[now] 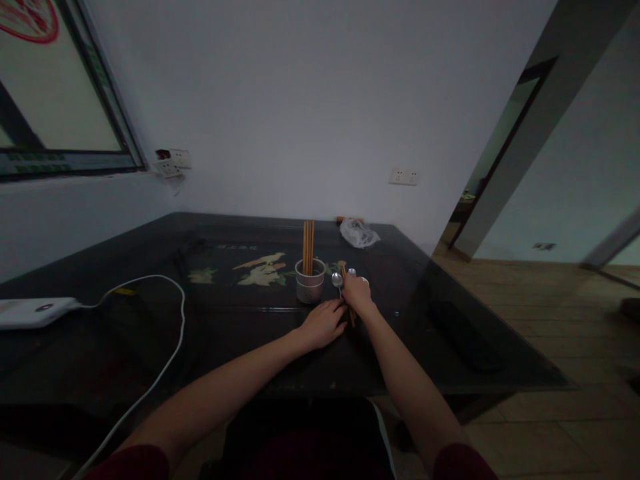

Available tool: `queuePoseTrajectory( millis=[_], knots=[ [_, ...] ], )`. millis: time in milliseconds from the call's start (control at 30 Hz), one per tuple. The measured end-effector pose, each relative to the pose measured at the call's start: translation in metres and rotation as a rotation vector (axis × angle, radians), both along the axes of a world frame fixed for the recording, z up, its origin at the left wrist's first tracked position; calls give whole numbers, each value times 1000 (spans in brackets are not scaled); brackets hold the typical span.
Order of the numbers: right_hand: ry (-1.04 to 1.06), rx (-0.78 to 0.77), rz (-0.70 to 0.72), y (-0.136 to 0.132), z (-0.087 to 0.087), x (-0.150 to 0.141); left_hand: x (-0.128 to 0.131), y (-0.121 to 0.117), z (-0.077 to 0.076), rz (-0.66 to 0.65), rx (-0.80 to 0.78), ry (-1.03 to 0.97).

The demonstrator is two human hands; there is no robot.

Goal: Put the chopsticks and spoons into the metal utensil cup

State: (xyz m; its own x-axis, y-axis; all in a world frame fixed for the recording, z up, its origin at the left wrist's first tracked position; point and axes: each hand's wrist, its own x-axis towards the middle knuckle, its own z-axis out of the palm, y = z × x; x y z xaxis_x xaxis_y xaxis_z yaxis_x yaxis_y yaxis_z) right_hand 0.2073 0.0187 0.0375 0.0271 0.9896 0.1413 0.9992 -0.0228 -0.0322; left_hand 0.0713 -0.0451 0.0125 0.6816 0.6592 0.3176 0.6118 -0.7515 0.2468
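One dark, glossy table [410,280]. My bare forearms [250,368] converge over it. My left hand [324,325]: palm down, fingers extended rightward. My right hand [359,293]: fingers curled over slim wooden chopsticks [353,319]. Whether either grips, I cannot tell. One round, greyish cup [309,291], just beyond my left hand, holds upright chopsticks [309,247]. Two spoons [337,279]: shiny, rounded bowls showing beside my right hand.

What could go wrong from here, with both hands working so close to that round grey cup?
The long tan wooden chopsticks rise well above the round grey cup, so a bump from the left hand might tip it. The silver metal spoon beside the right hand could get knocked aside. The thin white cable could snag on the left forearm.
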Motion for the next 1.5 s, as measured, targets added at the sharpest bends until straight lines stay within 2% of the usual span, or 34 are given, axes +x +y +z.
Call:
queuePoseTrajectory(
  millis=[200, 400, 733, 833, 933, 1033, 1200, 1500],
  knots=[
    [-10, 2, -5, 0, -2, -3, -1, 2, -3, 8, 10, 4],
    [60, -25, -46, -1, 4, -2, -1, 1, -4, 15, 30, 4],
    [264, 110, -72, -9, 21, 8, -1, 6, -7, -8, 20, 11],
    [345, 170, -33, -6, 18, 15, 0, 6, -7, -22, -14, -72],
    [457, 251, 42, -2, 16, 19, 2, 6, -2, -2, -91, -242],
    [594, 339, 118, -1, 16, 18, 2, 7, 6, 58, -229, -448],
    [804, 440, 172, -2, 19, 13, 3, 11, 12, 56, -475, -744],
    [1026, 382, 256, -2, 10, 2, 1, 20, 7, 98, -536, -743]
  ],
)
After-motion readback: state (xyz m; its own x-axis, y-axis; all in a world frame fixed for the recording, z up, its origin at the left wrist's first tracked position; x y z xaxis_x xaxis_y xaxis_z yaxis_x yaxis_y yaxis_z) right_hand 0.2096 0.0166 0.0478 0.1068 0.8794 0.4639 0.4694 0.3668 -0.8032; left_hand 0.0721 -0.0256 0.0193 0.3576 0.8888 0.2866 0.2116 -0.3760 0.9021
